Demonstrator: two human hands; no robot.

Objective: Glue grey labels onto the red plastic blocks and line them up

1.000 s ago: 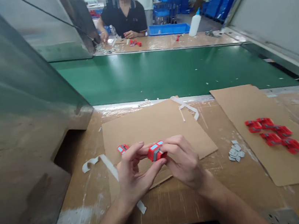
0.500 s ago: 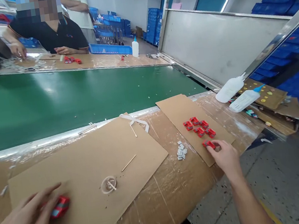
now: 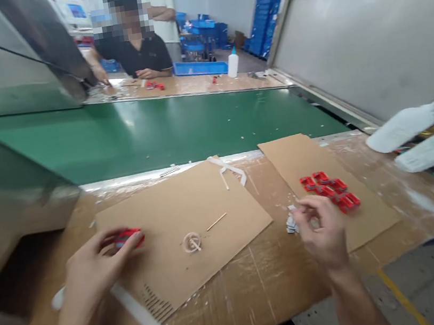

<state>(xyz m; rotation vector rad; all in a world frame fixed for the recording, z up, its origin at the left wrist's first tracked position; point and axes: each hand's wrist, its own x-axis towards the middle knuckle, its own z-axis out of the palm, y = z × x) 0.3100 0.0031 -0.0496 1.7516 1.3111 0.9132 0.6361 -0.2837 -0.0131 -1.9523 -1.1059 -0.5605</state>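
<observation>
My left hand (image 3: 97, 260) has its thumb and fingers closed round a red toy car body (image 3: 128, 238) above the left cardboard sheet (image 3: 158, 203). My right hand (image 3: 321, 228) is over the table, its fingers curled together at a small pile of grey square pieces (image 3: 291, 223). Whether a piece is between those fingertips cannot be made out. Several red car bodies (image 3: 321, 185) stand in a group on the right cardboard sheet (image 3: 292, 154), just beyond my right hand.
A small round dish (image 3: 192, 243) with a stick in it and a loose thin stick (image 3: 216, 222) lie on the left cardboard. Beyond runs a green conveyor belt (image 3: 195, 125). White bottles (image 3: 402, 128) lie at right. A co-worker (image 3: 133, 56) sits across the belt.
My right hand has let go of a red car body on the right cardboard and moved left to the grey pieces. The view has turned left; my left hand still holds its car body.
</observation>
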